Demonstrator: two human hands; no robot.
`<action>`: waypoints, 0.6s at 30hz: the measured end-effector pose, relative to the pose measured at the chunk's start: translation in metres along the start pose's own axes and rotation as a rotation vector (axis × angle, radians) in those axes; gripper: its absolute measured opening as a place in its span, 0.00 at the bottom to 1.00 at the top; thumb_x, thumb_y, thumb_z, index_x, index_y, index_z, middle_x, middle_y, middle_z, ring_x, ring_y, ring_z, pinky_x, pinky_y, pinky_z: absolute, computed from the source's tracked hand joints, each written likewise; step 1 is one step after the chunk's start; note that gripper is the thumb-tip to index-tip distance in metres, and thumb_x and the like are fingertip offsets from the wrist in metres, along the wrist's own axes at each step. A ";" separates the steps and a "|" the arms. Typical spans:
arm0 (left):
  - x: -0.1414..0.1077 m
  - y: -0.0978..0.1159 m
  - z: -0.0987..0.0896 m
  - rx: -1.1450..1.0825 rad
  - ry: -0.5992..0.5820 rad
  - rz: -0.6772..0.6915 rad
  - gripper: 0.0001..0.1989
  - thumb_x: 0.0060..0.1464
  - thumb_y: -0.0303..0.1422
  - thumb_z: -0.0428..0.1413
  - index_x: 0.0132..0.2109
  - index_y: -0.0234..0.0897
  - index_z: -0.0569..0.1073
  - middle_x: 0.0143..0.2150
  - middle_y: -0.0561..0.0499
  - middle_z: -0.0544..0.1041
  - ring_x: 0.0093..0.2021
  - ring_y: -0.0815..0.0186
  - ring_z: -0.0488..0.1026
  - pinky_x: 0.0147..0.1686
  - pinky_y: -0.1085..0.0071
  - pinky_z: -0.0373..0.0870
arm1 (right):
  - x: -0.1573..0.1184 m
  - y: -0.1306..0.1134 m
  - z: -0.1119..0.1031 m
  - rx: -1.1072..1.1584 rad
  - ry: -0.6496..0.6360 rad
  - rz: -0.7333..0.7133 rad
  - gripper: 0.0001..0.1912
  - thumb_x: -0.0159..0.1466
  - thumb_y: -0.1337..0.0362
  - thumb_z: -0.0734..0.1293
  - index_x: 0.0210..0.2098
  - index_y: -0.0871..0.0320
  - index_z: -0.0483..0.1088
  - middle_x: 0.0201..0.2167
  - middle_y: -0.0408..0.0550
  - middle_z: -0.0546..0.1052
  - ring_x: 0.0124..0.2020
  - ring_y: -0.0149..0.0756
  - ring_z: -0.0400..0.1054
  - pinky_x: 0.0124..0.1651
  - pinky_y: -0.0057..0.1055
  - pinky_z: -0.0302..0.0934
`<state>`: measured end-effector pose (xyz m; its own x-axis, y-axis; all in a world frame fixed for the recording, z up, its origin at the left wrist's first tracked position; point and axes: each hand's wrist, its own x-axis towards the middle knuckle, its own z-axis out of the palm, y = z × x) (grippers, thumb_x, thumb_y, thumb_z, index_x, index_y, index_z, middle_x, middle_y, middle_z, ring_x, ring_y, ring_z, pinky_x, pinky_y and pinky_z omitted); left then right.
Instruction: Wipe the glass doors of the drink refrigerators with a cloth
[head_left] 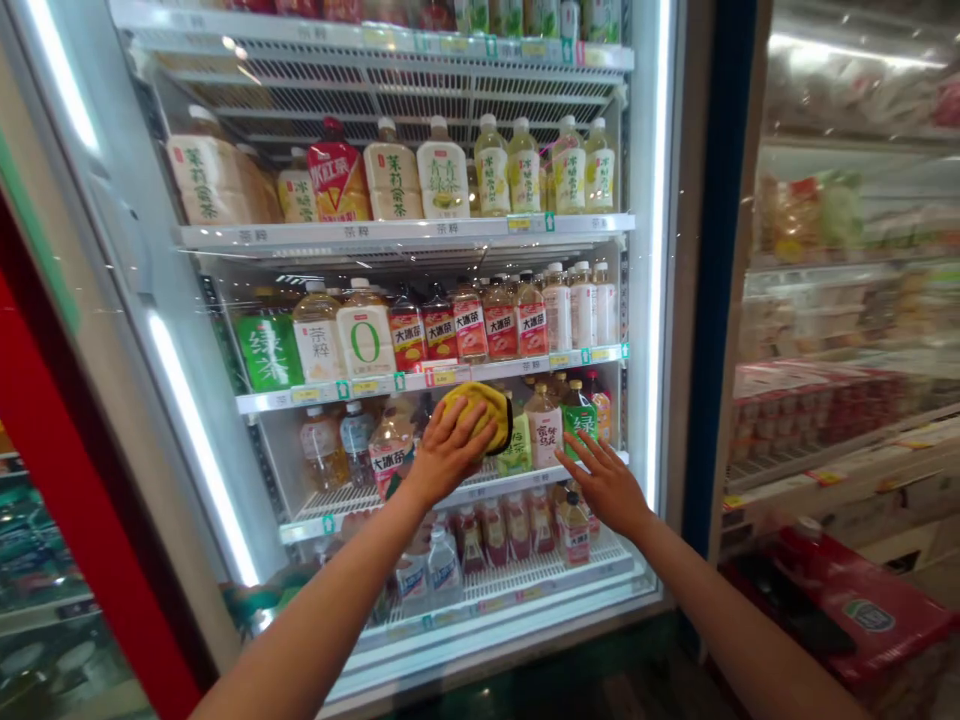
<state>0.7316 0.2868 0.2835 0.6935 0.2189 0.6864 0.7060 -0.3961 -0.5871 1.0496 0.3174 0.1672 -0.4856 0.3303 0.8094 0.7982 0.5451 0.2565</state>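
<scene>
My left hand (454, 447) presses a yellow cloth (480, 405) with a dark edge flat against what looks like the glass door (420, 85) of a lit drinks fridge; small light reflections show on it. The palm covers part of the cloth. To the right, my right hand (604, 480) is open with fingers spread, holding nothing, at or very close to the glass. Behind that hand a green-labelled bottle (579, 408) and a pale-labelled bottle (545, 428) stand on the shelf. A bottle with a red and white label (390, 450) is partly behind my left arm.
Several shelves of bottled drinks fill the fridge, with price tags along the shelf edge (420, 378). A bright light strip (199, 440) runs down the left side. On the right is an open chiller with packed shelves, and a red box (862, 600) low in front.
</scene>
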 end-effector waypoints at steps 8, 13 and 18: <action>0.012 0.034 0.024 -0.147 -0.097 0.314 0.27 0.58 0.24 0.55 0.61 0.52 0.72 0.66 0.54 0.72 0.71 0.61 0.62 0.72 0.53 0.55 | -0.017 0.002 0.001 0.058 0.041 0.147 0.44 0.61 0.79 0.62 0.74 0.49 0.50 0.75 0.50 0.52 0.77 0.50 0.41 0.69 0.55 0.57; 0.033 0.025 0.022 -0.079 0.038 0.039 0.27 0.59 0.26 0.54 0.64 0.49 0.70 0.68 0.50 0.69 0.74 0.54 0.54 0.73 0.47 0.51 | -0.019 0.013 -0.004 0.101 0.003 0.192 0.43 0.62 0.79 0.60 0.74 0.50 0.50 0.73 0.51 0.58 0.75 0.50 0.46 0.68 0.56 0.58; 0.083 0.085 0.064 -0.068 0.094 -0.165 0.36 0.59 0.29 0.58 0.72 0.42 0.58 0.77 0.39 0.50 0.77 0.45 0.28 0.72 0.36 0.39 | -0.015 0.006 -0.007 0.316 0.282 0.400 0.38 0.67 0.76 0.55 0.74 0.47 0.51 0.68 0.53 0.66 0.68 0.46 0.61 0.65 0.51 0.65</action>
<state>0.8584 0.3286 0.2636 0.5503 0.2029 0.8099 0.7957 -0.4213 -0.4351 1.0639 0.3104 0.1601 -0.0199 0.3632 0.9315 0.7335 0.6384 -0.2332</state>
